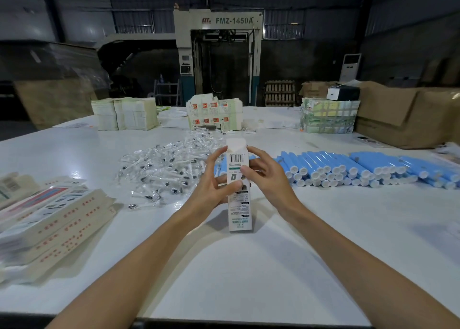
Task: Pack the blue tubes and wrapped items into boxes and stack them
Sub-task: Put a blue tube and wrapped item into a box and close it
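A person's two bare forearms reach over a white table. A tall white printed cardboard box stands upright on the table at the centre, its base resting on the surface and its top flap raised. The left hand grips the box's upper left side, thumb pressed across the printed front and fingers curled behind. The right hand grips the upper right side, thumb on the front and fingers curled round near the barcode.

Just beyond the box to the right lies a long heap of blue plastic tubes with white caps. To the left of that is a loose pile of small items wrapped in clear plastic. Flattened printed cartons lie at the near left. Further stacks of flat cartons and brown cardboard boxes sit along the far edge.
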Demonstrator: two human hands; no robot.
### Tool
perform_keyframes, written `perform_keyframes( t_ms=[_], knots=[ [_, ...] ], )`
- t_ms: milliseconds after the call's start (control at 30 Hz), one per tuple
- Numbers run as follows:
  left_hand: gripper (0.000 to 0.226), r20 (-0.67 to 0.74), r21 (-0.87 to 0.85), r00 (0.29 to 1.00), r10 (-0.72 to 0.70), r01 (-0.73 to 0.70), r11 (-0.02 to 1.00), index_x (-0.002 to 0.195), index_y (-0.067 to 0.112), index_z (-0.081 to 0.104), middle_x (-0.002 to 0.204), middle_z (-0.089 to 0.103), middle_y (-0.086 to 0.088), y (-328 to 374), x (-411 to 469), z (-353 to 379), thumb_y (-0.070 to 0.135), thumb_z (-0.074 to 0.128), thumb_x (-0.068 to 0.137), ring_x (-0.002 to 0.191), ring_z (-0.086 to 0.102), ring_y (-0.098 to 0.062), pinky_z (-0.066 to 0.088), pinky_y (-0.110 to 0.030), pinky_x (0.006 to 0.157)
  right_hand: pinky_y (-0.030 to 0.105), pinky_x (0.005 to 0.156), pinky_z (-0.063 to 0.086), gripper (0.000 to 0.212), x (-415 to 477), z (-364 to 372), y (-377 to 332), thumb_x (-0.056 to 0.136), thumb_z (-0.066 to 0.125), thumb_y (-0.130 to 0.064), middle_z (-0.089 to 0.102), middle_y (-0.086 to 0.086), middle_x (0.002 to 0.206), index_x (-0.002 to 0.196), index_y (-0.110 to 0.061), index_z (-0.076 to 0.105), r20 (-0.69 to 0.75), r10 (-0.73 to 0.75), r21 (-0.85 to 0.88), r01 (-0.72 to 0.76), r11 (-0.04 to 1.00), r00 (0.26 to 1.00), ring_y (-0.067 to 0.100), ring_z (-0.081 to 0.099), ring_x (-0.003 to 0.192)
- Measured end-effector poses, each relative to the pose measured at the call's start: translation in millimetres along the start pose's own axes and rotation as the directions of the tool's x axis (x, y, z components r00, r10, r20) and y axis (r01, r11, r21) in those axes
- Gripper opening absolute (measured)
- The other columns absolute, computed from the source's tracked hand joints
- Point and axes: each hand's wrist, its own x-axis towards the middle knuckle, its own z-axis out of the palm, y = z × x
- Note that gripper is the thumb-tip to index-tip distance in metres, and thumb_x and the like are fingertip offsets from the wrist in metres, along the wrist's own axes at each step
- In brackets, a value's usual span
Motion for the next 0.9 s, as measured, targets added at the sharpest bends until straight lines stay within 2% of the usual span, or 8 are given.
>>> perform_keyframes(
  t_ms=[100,233,367,533,633,733,800,900],
  knots=[
    [0.088,-0.021,0.063,1.000,0.008,-0.006,0.998,0.156,0.060,0.033,0.134,0.074,-0.002,5,-1,0,0.028,0.086,0.093,0.124,0.071,-0.032,0.064,-0.046,0.094,0.040,0.096,0.059,0.042,0,-3,-1,0.101,0.070,-0.028,0.076,-0.002,0.111,0.138,-0.043,0.061,0.019,-0.014,-0.003,0.014,1.000,1.000,0.021,0.073,0.105],
    [0.081,-0.026,0.174,0.999,0.046,-0.041,0.984,0.154,0.056,0.040,0.131,0.072,0.012,12,-3,-1,0.033,0.086,0.091,0.114,0.077,-0.029,0.065,-0.039,0.085,0.032,0.095,0.059,0.029,-1,-6,-6,0.101,0.070,-0.021,0.076,-0.004,0.112,0.127,-0.033,0.065,0.039,-0.030,-0.008,0.030,1.000,0.999,0.018,0.071,0.107],
    [0.078,-0.041,0.246,0.997,0.064,-0.052,0.968,0.152,0.049,0.043,0.130,0.073,0.009,16,-3,-2,0.033,0.087,0.089,0.114,0.076,-0.028,0.064,-0.046,0.090,0.039,0.098,0.058,0.023,2,-8,-7,0.102,0.068,-0.020,0.076,-0.004,0.111,0.124,-0.026,0.062,0.070,-0.010,-0.053,0.013,0.998,0.998,0.020,0.070,0.109],
    [0.070,-0.037,0.251,0.998,0.057,-0.046,0.967,0.148,0.042,0.050,0.127,0.074,0.005,12,-4,-2,0.022,0.087,0.092,0.107,0.078,-0.029,0.066,-0.039,0.078,0.042,0.095,0.058,0.019,1,-9,1,0.105,0.063,-0.026,0.074,-0.007,0.108,0.123,-0.029,0.061,0.108,-0.010,-0.186,0.030,0.982,0.994,0.017,0.070,0.103],
    [0.065,-0.030,0.227,0.998,0.050,-0.042,0.973,0.145,0.043,0.052,0.126,0.075,0.002,10,-3,-1,0.018,0.085,0.094,0.104,0.079,-0.030,0.066,-0.038,0.078,0.039,0.091,0.058,0.016,-1,-8,1,0.108,0.057,-0.031,0.076,-0.003,0.106,0.122,-0.025,0.063,0.078,-0.002,-0.097,0.009,0.995,0.997,0.017,0.071,0.101],
    [0.066,-0.025,0.220,0.999,0.029,-0.023,0.975,0.142,0.049,0.054,0.127,0.075,0.007,11,-4,0,0.021,0.087,0.092,0.105,0.079,-0.028,0.065,-0.035,0.077,0.032,0.082,0.060,0.023,0,-9,-3,0.111,0.049,-0.034,0.079,0.004,0.100,0.130,-0.026,0.059,-0.036,0.027,0.030,-0.025,0.999,0.999,0.019,0.074,0.092],
    [0.070,-0.007,0.215,1.000,0.005,-0.003,0.977,0.144,0.050,0.053,0.129,0.075,0.008,10,-4,2,0.027,0.088,0.089,0.106,0.079,-0.028,0.066,-0.035,0.078,0.031,0.078,0.060,0.023,2,-11,-5,0.111,0.049,-0.032,0.079,0.007,0.097,0.132,-0.026,0.058,-0.104,0.087,0.104,-0.076,0.992,0.991,0.019,0.074,0.089],
    [0.072,0.028,0.225,1.000,0.000,-0.006,0.974,0.147,0.047,0.051,0.130,0.075,0.003,8,-4,5,0.030,0.088,0.089,0.107,0.079,-0.030,0.066,-0.040,0.081,0.029,0.073,0.058,0.021,4,-16,-5,0.109,0.055,-0.027,0.080,0.010,0.094,0.127,-0.017,0.062,-0.066,0.144,0.112,-0.136,0.984,0.987,0.019,0.073,0.084]
  ],
)
